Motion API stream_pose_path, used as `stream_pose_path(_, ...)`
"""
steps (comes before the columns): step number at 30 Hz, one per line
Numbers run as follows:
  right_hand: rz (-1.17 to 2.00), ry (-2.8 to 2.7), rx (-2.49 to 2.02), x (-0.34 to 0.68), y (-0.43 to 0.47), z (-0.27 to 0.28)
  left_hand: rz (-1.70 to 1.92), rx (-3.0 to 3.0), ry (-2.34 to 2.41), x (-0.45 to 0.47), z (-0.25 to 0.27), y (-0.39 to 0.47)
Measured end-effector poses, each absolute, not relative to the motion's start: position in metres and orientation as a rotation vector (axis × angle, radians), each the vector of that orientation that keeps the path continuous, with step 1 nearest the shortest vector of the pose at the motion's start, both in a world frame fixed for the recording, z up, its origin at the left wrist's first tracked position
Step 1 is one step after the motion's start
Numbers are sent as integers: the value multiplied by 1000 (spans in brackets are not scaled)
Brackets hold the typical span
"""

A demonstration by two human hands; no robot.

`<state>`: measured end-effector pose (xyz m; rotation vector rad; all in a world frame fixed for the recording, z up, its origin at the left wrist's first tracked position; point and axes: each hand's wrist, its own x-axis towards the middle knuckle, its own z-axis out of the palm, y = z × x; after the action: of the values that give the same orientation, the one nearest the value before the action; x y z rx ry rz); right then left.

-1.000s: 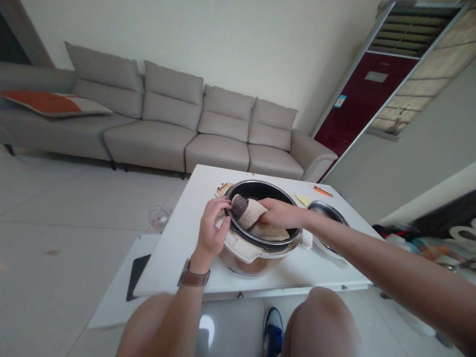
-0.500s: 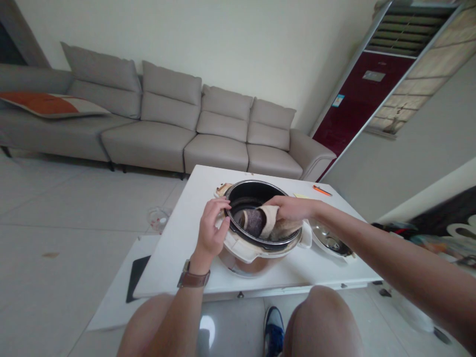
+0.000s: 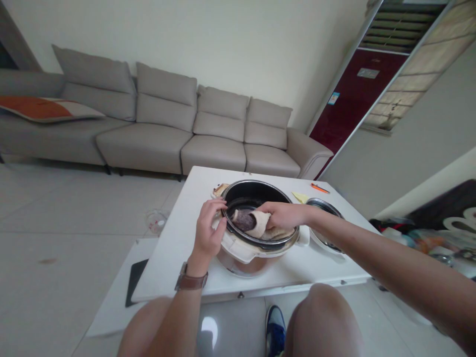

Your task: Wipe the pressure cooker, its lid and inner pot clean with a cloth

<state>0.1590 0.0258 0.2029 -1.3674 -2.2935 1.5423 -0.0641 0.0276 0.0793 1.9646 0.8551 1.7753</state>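
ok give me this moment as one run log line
left hand: at pot rim | right hand: gripping cloth inside pot | pot: uncovered, on table

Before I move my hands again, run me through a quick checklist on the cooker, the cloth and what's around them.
1. Right hand grips the cloth: ok, its fingers are closed on the beige part.
2. Cloth within the rim of the black inner pot: ok, the part in view lies inside.
3. Left hand at the rim: ok, at the pot's left side; how firmly it presses, cannot tell.
4. Lid off the cooker: ok, it lies to the right on the table, partly behind the right forearm.
5. Inner pot clean: cannot tell, the bottom is partly covered.
6. Cooker unplugged: cannot tell, no cord shows.
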Motion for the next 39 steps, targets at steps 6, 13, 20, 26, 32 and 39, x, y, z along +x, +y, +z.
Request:
stream_pose_path(6, 1479, -2210, -1416, 180, 22, 220, 1768, 1980, 874, -67, 80, 29)
stream_pose_path(13, 1065, -1959, -1509, 189, 17, 238, 1713, 1953, 791, -73, 98, 30)
stream_pose_path(20, 976, -2090, -1275, 175, 5, 282, 1469, 2032, 878, -62, 147, 18)
stream_pose_path(26, 991, -2152, -1143, 145, 1, 336, 1595, 1777, 729, -74, 154, 9)
stream_pose_path(32, 1225, -2108, -1115, 106, 18, 350, 1617, 1605, 660, -95, 160, -3)
stream_pose_path(39, 1279, -2062, -1171, 88, 25, 350, 1819, 1519, 693, -105, 177, -6)
